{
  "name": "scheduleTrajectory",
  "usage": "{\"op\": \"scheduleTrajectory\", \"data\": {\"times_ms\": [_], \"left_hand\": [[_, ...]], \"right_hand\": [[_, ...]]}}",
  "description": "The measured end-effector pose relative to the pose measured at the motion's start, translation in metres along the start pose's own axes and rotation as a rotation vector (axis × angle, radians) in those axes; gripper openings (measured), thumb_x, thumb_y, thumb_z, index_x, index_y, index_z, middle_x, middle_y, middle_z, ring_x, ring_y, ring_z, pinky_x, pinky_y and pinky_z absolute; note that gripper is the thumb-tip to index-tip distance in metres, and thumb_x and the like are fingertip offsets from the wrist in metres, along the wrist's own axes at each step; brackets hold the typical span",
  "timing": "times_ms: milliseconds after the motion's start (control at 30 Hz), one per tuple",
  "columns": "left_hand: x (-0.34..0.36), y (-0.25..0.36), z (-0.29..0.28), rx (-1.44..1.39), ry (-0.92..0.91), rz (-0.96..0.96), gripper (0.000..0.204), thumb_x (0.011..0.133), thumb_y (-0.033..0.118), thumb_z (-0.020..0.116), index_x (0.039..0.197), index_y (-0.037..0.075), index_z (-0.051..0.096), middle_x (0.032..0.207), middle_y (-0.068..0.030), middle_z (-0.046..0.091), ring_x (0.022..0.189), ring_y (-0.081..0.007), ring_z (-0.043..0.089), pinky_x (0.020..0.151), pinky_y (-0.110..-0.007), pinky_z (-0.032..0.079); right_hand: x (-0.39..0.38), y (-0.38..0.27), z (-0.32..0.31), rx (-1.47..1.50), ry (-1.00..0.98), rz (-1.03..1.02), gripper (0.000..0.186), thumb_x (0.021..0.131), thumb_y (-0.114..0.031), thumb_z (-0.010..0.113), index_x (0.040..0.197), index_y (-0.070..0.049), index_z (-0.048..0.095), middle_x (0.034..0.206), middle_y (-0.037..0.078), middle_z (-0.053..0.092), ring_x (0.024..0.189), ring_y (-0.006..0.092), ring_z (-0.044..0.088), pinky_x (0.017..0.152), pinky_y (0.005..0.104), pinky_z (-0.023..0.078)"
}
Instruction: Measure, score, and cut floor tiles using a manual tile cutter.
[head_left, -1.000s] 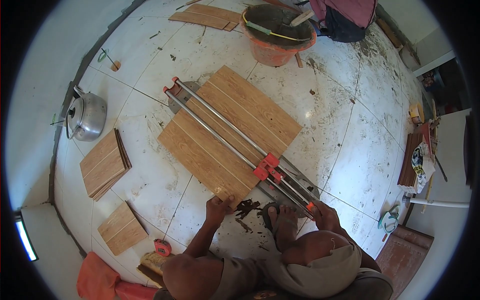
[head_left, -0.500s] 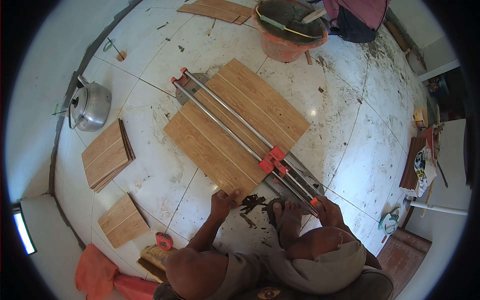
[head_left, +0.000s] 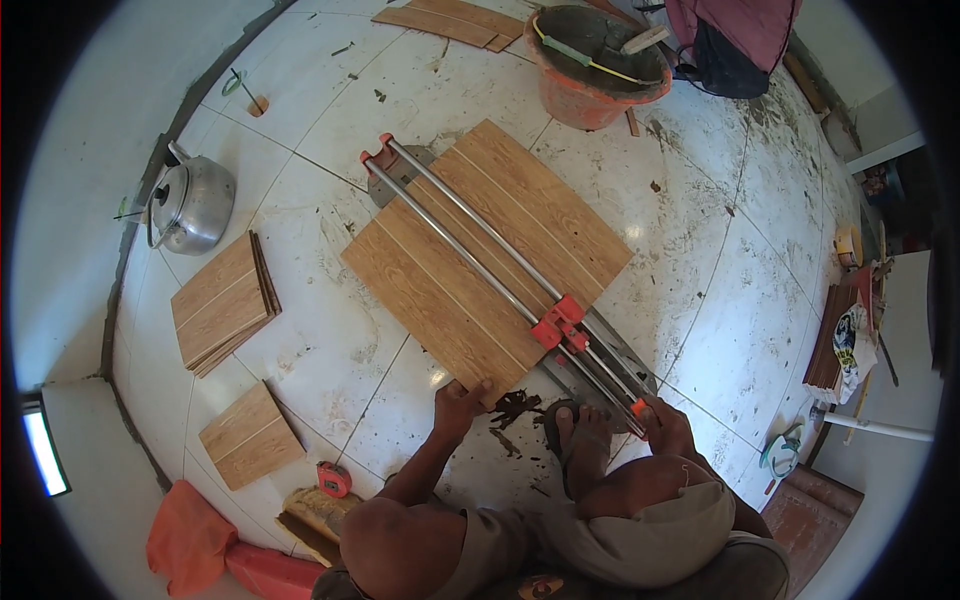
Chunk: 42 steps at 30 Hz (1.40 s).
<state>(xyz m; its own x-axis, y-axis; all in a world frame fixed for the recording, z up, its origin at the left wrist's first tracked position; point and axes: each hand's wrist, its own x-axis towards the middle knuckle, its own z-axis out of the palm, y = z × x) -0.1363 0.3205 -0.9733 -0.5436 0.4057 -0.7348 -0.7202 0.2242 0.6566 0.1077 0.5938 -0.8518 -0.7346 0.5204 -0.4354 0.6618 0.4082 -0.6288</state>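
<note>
A large wood-look floor tile (head_left: 430, 300) with pale lines lies at a slant in a manual tile cutter (head_left: 450, 240), under its two steel rails. My left hand (head_left: 458, 410) is closed on the tile's near corner, thumb on top. My right hand (head_left: 667, 428) is wrapped round the near end of the cutter's handle, by an orange-red piece (head_left: 639, 407). The red carriage (head_left: 558, 322) sits on the rails at the tile's near right edge. My sandalled foot (head_left: 580, 440) is beside the cutter's near end.
Cut tiles (head_left: 225, 305) are stacked left, with another piece (head_left: 250, 437) nearer me. A metal kettle (head_left: 195, 205) stands by the left wall. A red tape measure (head_left: 334, 479) lies near my left knee. An orange bucket (head_left: 590, 105) of grey mix is at the back. More tiles (head_left: 828, 340) lean right.
The whole view has shifted slightly, so things appear a little farther right. Both hands keep their holds, and the tile, carriage and handle show no clear movement relative to each other.
</note>
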Motion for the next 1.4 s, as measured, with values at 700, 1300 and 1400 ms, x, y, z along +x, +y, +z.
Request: {"op": "scheduleTrajectory", "data": {"times_ms": [700, 1300, 1400], "left_hand": [[-0.003, 0.007, -0.004, 0.085, 0.006, -0.002, 0.045, 0.089, 0.026, 0.076, 0.111, -0.011, 0.063, 0.1, -0.0148, 0.071, 0.084, -0.0186, 0.07, 0.069, -0.032, 0.061], [0.001, 0.009, -0.003, 0.131, 0.021, -0.025, 0.048, 0.088, 0.033, 0.077, 0.106, -0.01, 0.065, 0.09, -0.0136, 0.071, 0.075, -0.0162, 0.069, 0.065, -0.03, 0.059], [-0.001, 0.013, -0.003, 0.139, 0.032, -0.026, 0.049, 0.087, 0.033, 0.078, 0.105, -0.011, 0.065, 0.09, -0.0143, 0.071, 0.075, -0.0166, 0.069, 0.065, -0.03, 0.059]], "right_hand": [[0.004, 0.023, 0.022, -0.207, 0.037, -0.06, 0.017, 0.097, -0.018, 0.055, 0.112, -0.01, 0.059, 0.093, 0.021, 0.067, 0.081, 0.0438, 0.066, 0.065, 0.0507, 0.052], [0.003, 0.016, 0.016, -0.216, 0.031, -0.048, 0.02, 0.096, -0.021, 0.058, 0.112, -0.009, 0.06, 0.093, 0.021, 0.069, 0.081, 0.0438, 0.067, 0.065, 0.0513, 0.054], [0.005, 0.009, 0.013, -0.234, 0.009, -0.031, 0.021, 0.097, -0.023, 0.058, 0.112, -0.009, 0.06, 0.092, 0.021, 0.069, 0.08, 0.0437, 0.067, 0.065, 0.0515, 0.054]]}}
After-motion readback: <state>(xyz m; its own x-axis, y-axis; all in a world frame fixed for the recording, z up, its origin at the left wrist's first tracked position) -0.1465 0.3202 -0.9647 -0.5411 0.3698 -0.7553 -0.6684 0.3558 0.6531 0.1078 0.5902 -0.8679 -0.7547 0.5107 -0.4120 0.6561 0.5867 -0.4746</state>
